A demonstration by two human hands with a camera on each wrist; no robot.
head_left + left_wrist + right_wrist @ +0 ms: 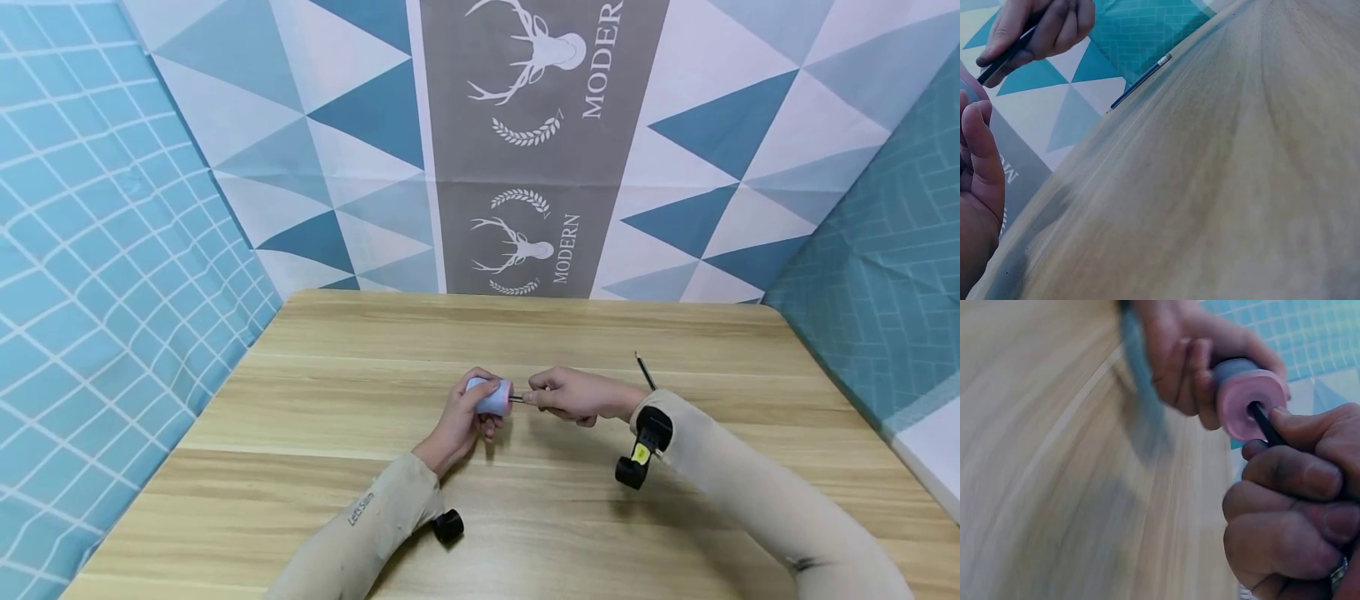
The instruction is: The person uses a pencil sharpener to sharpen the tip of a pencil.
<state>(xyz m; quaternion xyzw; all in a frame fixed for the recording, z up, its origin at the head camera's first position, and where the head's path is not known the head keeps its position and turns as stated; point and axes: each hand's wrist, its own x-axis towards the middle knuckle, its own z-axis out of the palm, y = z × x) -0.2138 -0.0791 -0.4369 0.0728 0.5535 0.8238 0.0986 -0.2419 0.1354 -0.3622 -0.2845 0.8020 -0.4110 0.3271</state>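
Note:
Near the middle of the table my left hand [454, 427] grips a small light-blue pencil sharpener [491, 397] with a pink end [1232, 409]. That pink face points right, toward my right hand [579, 393]. Thumb and curled fingers of the right hand pinch a dark pencil [1267, 426], whose end sits in the sharpener's round hole. Its inserted tip is hidden. In the left wrist view, the sharpener is mostly cut off at the left edge, while the held pencil [1015, 55] slants down into it.
A second pencil [645, 372] lies on the wooden table [337, 358] beyond the right wrist; its pale eraser end shows in the left wrist view. Patterned cloths [750, 150] hang behind the table and on both sides. Each sleeve carries a black wrist camera [448, 527].

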